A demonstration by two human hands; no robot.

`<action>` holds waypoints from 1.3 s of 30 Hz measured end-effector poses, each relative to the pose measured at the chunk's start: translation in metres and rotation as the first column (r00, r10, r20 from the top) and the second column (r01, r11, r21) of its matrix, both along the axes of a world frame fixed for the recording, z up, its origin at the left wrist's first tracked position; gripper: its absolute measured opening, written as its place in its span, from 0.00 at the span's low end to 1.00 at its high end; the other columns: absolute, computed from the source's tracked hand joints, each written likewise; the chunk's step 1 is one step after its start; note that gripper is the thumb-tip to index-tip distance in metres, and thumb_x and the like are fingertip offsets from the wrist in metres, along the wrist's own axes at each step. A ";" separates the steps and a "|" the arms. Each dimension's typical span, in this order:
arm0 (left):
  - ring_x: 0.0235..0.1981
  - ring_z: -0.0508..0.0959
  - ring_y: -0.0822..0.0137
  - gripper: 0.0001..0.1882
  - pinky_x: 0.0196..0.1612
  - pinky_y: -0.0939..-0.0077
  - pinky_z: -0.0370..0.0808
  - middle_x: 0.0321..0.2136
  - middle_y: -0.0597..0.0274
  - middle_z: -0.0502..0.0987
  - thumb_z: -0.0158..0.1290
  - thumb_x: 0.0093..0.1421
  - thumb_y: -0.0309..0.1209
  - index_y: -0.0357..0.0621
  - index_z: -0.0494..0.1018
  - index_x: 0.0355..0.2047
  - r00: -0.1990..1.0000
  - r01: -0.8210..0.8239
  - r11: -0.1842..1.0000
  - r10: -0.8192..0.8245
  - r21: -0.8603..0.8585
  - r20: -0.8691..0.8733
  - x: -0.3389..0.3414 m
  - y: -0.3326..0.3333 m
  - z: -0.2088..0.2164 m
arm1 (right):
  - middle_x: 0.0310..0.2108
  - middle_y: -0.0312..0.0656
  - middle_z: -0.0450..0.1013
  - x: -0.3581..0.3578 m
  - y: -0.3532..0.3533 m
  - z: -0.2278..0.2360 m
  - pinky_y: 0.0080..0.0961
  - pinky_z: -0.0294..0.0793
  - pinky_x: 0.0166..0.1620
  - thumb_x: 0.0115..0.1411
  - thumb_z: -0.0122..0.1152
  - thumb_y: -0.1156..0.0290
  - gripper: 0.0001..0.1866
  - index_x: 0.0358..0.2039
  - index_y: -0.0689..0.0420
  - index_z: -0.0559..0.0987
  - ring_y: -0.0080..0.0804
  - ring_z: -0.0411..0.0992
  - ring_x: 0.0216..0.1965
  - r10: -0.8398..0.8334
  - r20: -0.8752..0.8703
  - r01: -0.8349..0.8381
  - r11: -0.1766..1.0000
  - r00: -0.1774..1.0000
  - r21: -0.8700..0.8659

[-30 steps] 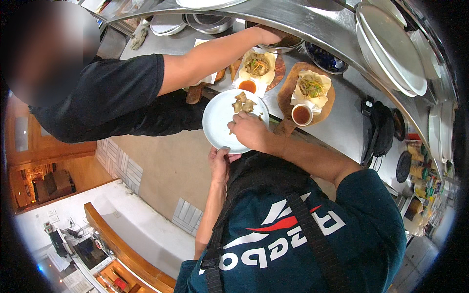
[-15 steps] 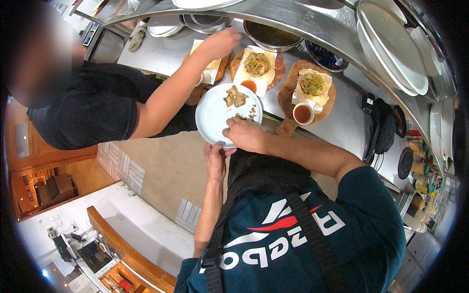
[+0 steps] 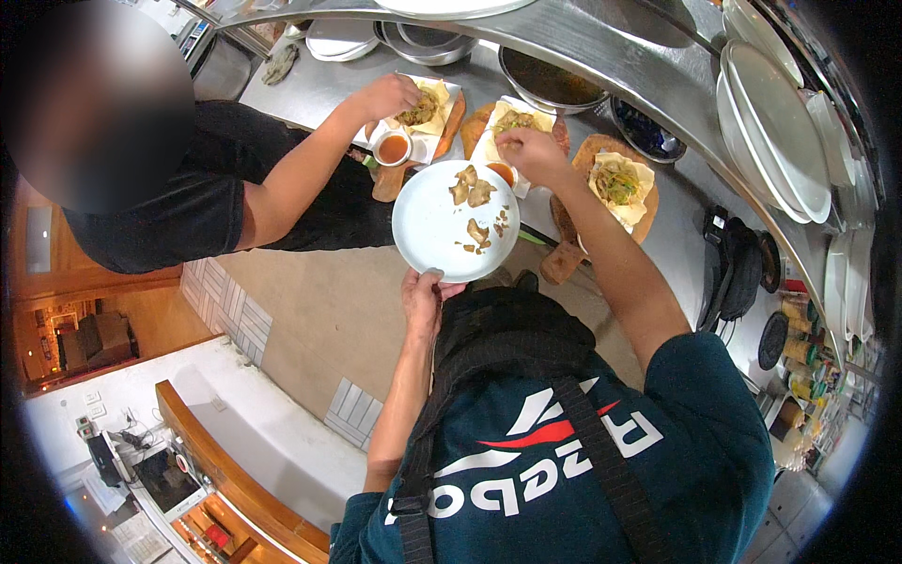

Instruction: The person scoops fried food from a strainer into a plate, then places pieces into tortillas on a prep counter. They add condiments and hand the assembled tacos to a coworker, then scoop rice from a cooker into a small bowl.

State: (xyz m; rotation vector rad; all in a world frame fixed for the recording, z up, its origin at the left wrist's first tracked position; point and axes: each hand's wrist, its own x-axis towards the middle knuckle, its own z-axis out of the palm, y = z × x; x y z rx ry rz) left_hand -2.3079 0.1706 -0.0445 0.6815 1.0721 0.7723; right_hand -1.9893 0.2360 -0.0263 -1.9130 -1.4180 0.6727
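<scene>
My left hand [image 3: 428, 299] grips the near rim of a round white plate [image 3: 418, 230], held in front of the counter. On the plate lie a few brown cooked pieces [image 3: 472, 188] and small crumbs. My right hand [image 3: 534, 156] reaches over the middle wooden board [image 3: 476, 126], fingertips pinched just at the paper-lined food portion [image 3: 516, 119]; what they hold is too small to make out. Beneath that hand a cup of orange-red sauce [image 3: 504, 174] partly shows. To the right, another board [image 3: 642, 226] bears a paper-lined portion [image 3: 620, 185] topped with shredded vegetables.
At left, a co-worker's hand [image 3: 389, 98] touches the food on a third board [image 3: 451, 124], beside a sauce cup [image 3: 392, 147]. A large metal bowl [image 3: 550, 80] of dark contents stands behind. White plates [image 3: 775, 132] lean along the overhead steel shelf [image 3: 648, 66] at right.
My right hand has left the plate and moved up and right to the middle portion. Some pieces by it on the plate are now uncovered. The co-worker's hand has come down onto the left portion.
</scene>
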 end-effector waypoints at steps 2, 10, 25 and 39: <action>0.34 0.85 0.55 0.19 0.36 0.63 0.87 0.41 0.43 0.79 0.45 0.61 0.23 0.27 0.64 0.52 1.000 0.006 1.000 -0.006 -0.008 -0.006 -0.003 0.001 0.001 | 0.38 0.48 0.81 0.004 0.018 0.000 0.36 0.78 0.44 0.61 0.62 0.61 0.16 0.46 0.53 0.83 0.43 0.80 0.37 0.023 0.132 -0.022 1.000 0.991 -0.004; 0.35 0.85 0.53 0.19 0.36 0.63 0.88 0.41 0.42 0.79 0.47 0.60 0.23 0.26 0.64 0.51 0.999 0.011 1.000 -0.010 0.023 -0.035 -0.005 0.008 0.000 | 0.38 0.53 0.79 -0.051 -0.033 0.044 0.43 0.76 0.48 0.60 0.59 0.67 0.12 0.42 0.59 0.81 0.49 0.78 0.43 0.258 -0.024 -0.258 0.950 0.966 -0.176; 0.36 0.85 0.55 0.19 0.35 0.65 0.88 0.42 0.45 0.79 0.45 0.60 0.23 0.28 0.65 0.52 0.994 -0.105 0.993 0.106 0.054 -0.015 -0.010 0.021 0.004 | 0.42 0.52 0.75 -0.135 -0.057 0.023 0.44 0.74 0.52 0.57 0.56 0.72 0.12 0.40 0.60 0.82 0.49 0.73 0.48 0.424 0.449 -0.423 0.900 0.787 -0.109; 0.34 0.84 0.55 0.18 0.35 0.63 0.87 0.40 0.46 0.80 0.46 0.60 0.23 0.31 0.67 0.51 0.988 -0.154 0.987 0.154 0.047 -0.007 -0.032 0.085 0.010 | 0.44 0.53 0.73 -0.153 0.012 0.012 0.40 0.75 0.53 0.57 0.54 0.74 0.11 0.38 0.65 0.80 0.49 0.71 0.49 0.511 0.379 -0.523 0.849 0.772 -0.079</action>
